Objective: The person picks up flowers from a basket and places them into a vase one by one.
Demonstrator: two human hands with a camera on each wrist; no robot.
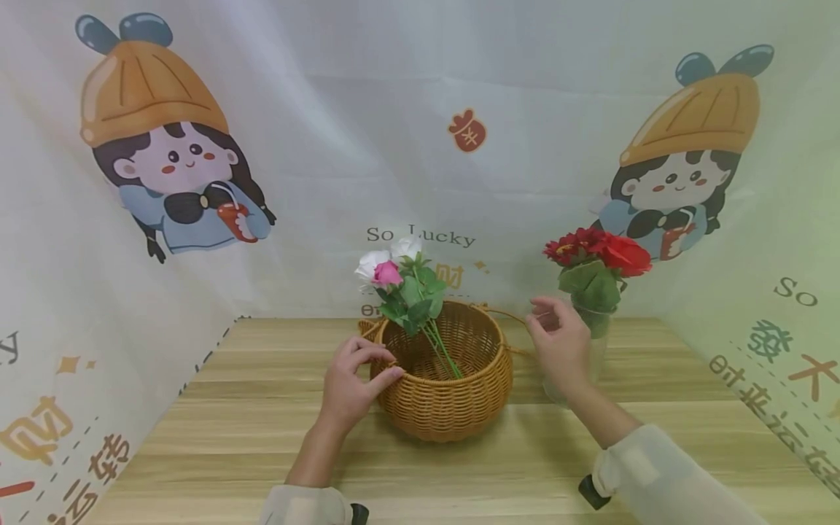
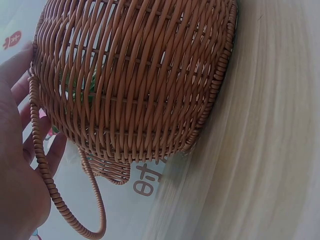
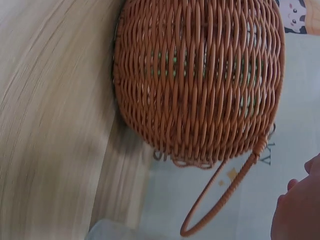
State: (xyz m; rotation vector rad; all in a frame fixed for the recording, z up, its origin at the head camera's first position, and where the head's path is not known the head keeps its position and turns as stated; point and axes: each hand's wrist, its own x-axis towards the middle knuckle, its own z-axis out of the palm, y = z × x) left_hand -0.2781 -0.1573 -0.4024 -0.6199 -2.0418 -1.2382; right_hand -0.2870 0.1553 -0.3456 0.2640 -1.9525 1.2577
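A brown wicker basket [image 1: 446, 408] stands upright on the table, a looped handle hanging out at each side. Inside it, a bunch of artificial roses [image 1: 410, 284], white and pink with green leaves, leans left, its stems down in the bowl. At the left rim, my left hand [image 1: 354, 379] grips the edge with thumb and fingers; the left wrist view shows the left handle [image 2: 45, 165] hanging across that hand. My right hand [image 1: 561, 339] hovers beside the right handle [image 3: 235, 182], fingers loosely bent with nothing in them; the right wrist view shows a gap between them.
Behind my right hand stands a clear vase [image 1: 599, 346] with red artificial flowers [image 1: 620, 255], partly hidden by the hand. The wooden table [image 1: 275, 415] meets a printed cloth backdrop [image 1: 328, 146] at the back and sides.
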